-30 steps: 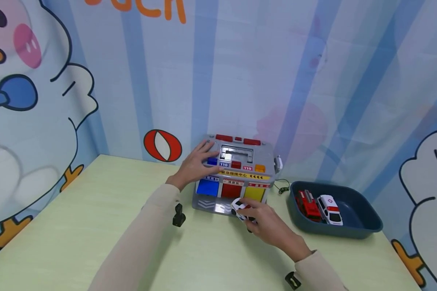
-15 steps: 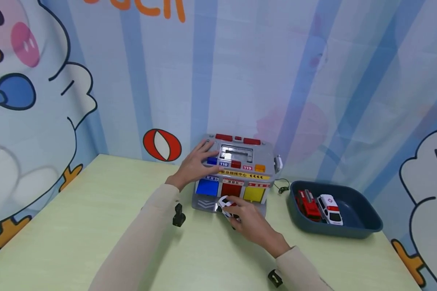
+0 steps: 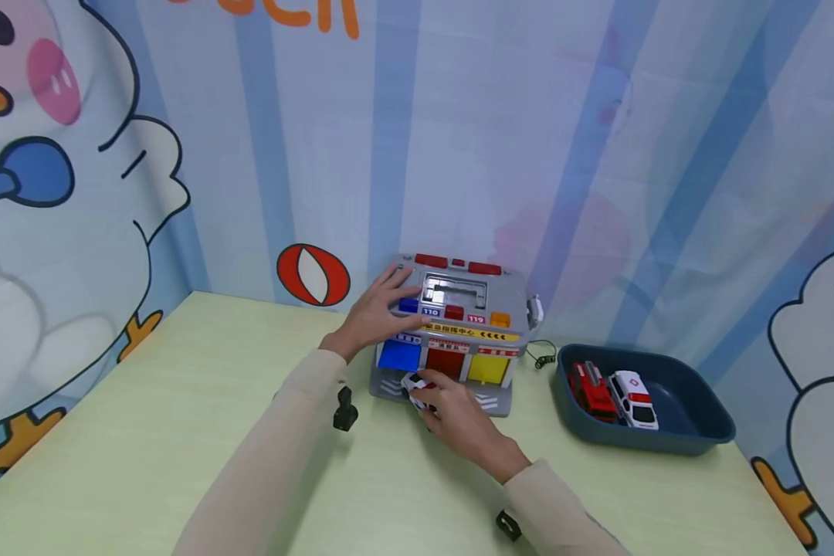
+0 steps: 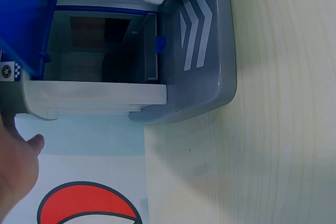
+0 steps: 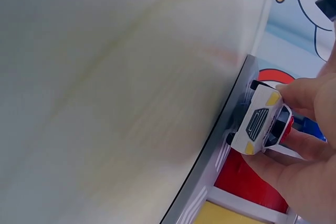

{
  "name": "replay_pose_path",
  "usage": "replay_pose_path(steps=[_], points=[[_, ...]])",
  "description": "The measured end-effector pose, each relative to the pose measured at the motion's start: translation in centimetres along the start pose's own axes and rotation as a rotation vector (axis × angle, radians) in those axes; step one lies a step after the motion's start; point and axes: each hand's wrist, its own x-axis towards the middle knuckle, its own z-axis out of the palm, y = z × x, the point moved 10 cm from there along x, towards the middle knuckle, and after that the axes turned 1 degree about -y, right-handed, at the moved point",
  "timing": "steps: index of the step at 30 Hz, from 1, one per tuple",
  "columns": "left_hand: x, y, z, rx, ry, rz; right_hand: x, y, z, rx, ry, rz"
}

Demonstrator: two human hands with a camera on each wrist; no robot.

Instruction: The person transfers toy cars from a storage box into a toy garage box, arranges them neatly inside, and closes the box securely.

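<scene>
Right hand [image 3: 462, 417] pinches toy car [image 5: 256, 123] at the front ledge [image 4: 184, 95] of the toy garage [image 3: 509, 287], near raised blue door [image 3: 398, 356]. Left hand [image 3: 371, 318] rests on garage roof, fingers spread. Red truck [image 3: 593, 392] and white van [image 3: 634, 399] sit in bin [image 3: 656, 441].

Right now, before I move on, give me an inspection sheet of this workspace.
Surface: pale tabletop, wood grain visible in the left wrist view.
Job's things: gray toy emergency station, blue door raised, compartment behind it open; white toy car at its front apron, wheel contact unclear.
Clutter: dark blue bin right of the station, holding a red toy fire truck and white toy ambulance.
Grips: left hand rests on the station's roof; right hand pinches the white toy car.
Cables: thin dark cable bunched between station and bin.
Surroundings: striped backdrop printed with cartoon figures.
</scene>
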Motion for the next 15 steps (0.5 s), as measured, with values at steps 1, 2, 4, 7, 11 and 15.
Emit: replay_pose_path(steps=[1,2,4,7,11,15], points=[[0.0,0.0,0.0,0.0,-0.001,0.004,0.1,0.0,0.1,-0.004,-0.004,0.004],[0.1,0.0,0.1,-0.002,-0.002,0.006,0.2,0.0,0.2,-0.01,-0.007,0.004],[0.1,0.1,0.1,-0.005,-0.005,0.008,0.4,-0.2,0.4,-0.018,-0.008,0.001],[0.1,0.1,0.1,-0.01,-0.002,0.007,0.8,-0.6,0.6,-0.031,0.002,-0.011],[0.1,0.0,0.0,-0.017,0.007,0.002,1.5,-1.2,0.8,-0.059,0.028,-0.011],[0.0,-0.1,-0.1,-0.009,0.006,0.002,2.0,-1.4,1.4,-0.104,0.038,0.013]])
